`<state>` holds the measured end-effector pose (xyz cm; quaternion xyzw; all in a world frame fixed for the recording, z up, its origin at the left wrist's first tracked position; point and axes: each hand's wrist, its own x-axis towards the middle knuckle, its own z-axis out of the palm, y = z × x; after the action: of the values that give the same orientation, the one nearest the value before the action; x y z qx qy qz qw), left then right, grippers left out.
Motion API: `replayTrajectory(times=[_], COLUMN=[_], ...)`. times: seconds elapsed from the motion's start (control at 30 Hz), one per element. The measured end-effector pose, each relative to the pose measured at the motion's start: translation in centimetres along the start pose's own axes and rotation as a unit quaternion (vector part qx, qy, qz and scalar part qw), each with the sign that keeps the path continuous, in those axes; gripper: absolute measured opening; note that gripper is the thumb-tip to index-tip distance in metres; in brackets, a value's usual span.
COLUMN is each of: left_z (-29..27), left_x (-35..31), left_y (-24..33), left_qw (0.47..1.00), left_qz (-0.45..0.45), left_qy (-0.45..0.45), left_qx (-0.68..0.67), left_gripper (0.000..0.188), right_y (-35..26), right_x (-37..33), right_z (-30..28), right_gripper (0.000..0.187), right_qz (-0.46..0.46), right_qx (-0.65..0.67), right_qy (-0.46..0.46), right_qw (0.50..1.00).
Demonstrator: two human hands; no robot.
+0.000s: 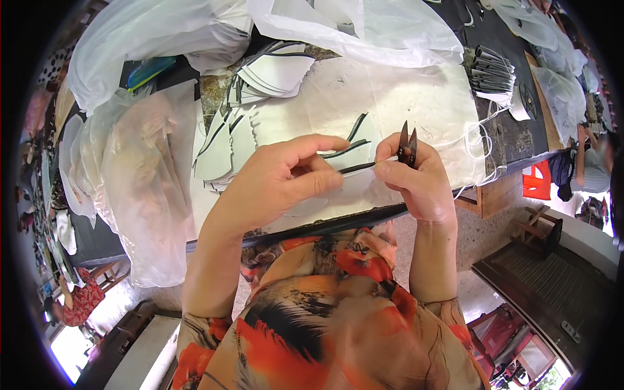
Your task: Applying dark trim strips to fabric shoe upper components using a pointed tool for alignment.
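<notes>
The right hand (416, 170) is pinching the right end of a black strip (359, 168) between thumb and index finger, these tips being closed with no visible gap. The same hand is carrying small scissors (407, 144) in its curled fingers, the blades pointing toward the far edge of the table (519, 140). The strip is edging a white piece (355, 156) above a white sheet (429, 97), near the middle of the table's front edge. Its long axis is running left to right, roughly parallel to that edge, and extending leftward from the pinch.

The left hand (276, 175) is hovering just beyond the strip's left end, thumb and index finger standing well apart; whether its other fingers are touching the piece, I cannot tell. The right hand is being the nearer one, already in contact.
</notes>
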<state>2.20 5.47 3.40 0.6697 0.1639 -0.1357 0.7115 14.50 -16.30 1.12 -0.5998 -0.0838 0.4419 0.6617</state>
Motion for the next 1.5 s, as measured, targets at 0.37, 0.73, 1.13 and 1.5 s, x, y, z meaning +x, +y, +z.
replayTrajectory(times=[0.37, 0.73, 1.13, 1.5], left_z=[-1.4, -0.5, -0.9, 1.0], left_x=[0.0, 1.4, 0.2, -0.1], left_y=[-1.7, -0.6, -2.9, -3.8], left_qw=[0.981, 0.995, 0.989, 0.975], left_qz=[-0.014, -0.098, -0.079, -0.049], left_qy=[-0.11, -0.01, -0.011, 0.003], left_qx=[-0.161, -0.006, -0.123, -0.218], left_gripper=[0.067, 0.014, 0.016, 0.022], right_y=[0.5, 0.6, -0.7, -1.2], right_x=[0.7, 0.9, -0.8, -0.1], right_z=[0.4, -0.1, 1.1, 1.3], right_gripper=[0.013, 0.014, 0.023, 0.03], right_qz=[0.032, -0.072, -0.18, -0.149], right_qx=[0.015, -0.131, -0.537, -0.465], right_qy=[-0.003, -0.046, -0.045, -0.063], right_qw=[0.999, 0.988, 0.823, 0.87])
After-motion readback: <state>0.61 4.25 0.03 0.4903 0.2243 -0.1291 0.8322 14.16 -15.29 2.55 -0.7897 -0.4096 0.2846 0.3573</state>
